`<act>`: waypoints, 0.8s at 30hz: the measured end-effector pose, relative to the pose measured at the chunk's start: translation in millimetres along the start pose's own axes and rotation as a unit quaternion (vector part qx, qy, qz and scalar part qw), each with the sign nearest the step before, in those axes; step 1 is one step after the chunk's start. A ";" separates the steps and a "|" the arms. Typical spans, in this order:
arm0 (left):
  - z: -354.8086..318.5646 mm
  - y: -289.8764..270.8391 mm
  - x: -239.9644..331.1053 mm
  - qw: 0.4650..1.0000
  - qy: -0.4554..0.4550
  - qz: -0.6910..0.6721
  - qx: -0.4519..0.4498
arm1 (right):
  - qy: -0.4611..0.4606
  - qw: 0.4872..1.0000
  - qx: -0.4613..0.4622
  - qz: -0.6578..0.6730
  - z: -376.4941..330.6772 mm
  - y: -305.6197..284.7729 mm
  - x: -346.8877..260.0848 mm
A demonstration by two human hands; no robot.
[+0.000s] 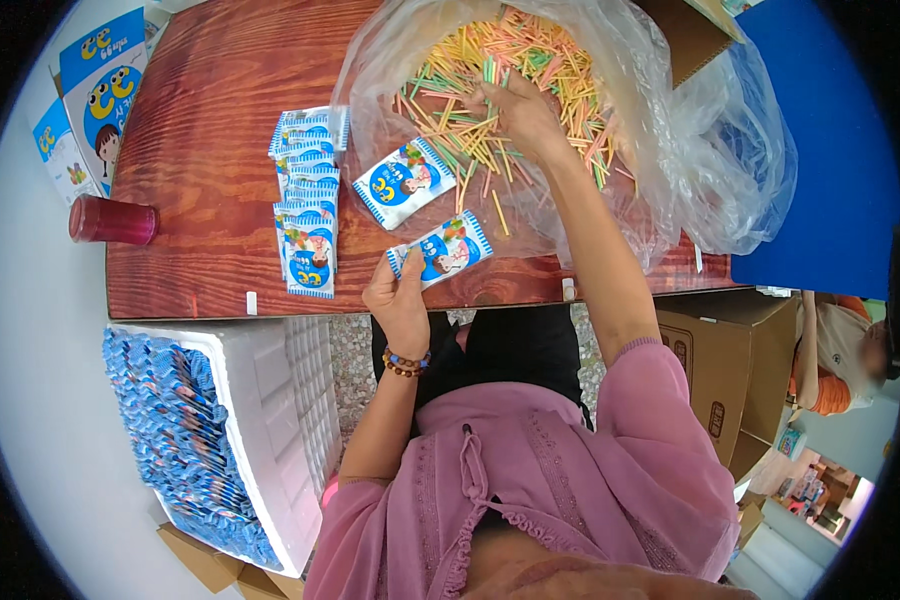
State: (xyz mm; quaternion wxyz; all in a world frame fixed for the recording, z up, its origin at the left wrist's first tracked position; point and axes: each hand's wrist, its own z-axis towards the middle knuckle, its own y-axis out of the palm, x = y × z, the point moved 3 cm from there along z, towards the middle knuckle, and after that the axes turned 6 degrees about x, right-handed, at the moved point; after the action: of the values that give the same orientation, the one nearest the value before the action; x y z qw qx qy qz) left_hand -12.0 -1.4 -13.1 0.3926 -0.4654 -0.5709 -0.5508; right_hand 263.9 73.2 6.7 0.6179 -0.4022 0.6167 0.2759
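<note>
My left hand (400, 305) pinches one end of a small blue-and-white packet (444, 250) above the table's near edge. My right hand (518, 115) is down among a heap of thin pastel candy sticks (560, 70), its fingers closed around a few green and pink ones. The heap of yellow, pink and green sticks lies on a spread clear plastic bag (660, 120). A second packet (404, 184) of the same kind lies flat at the bag's left edge. Further left, several packets (310, 250) overlap in a column on the wooden table (210, 90).
A red cup-like container (113, 220) lies at the table's left edge, near printed cartons (105, 100). Below left stands a white foam box (260, 420) full of blue packets (175, 430). Brown cardboard boxes (715, 370) stand at the right, with another person (835, 350) beyond.
</note>
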 end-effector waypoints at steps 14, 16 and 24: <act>1.7 0.1 -1.5 0.999 0.033 0.007 -0.011 | -0.179 0.979 0.034 -0.092 -57.7 -0.4 5.8; 0.6 4.1 0.4 0.999 0.031 -0.019 -0.007 | -0.135 0.988 0.030 -0.073 -46.9 -6.6 5.4; 0.9 2.2 0.6 0.999 0.019 0.026 -0.014 | -0.292 0.766 -0.097 -0.564 -18.0 20.6 -14.0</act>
State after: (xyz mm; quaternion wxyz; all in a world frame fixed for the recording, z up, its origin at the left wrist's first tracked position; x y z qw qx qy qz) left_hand -9.9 -0.5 -12.0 0.4111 -0.4751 -0.5432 -0.5570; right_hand 235.7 71.1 18.8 0.7704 -0.6351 0.0387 0.0399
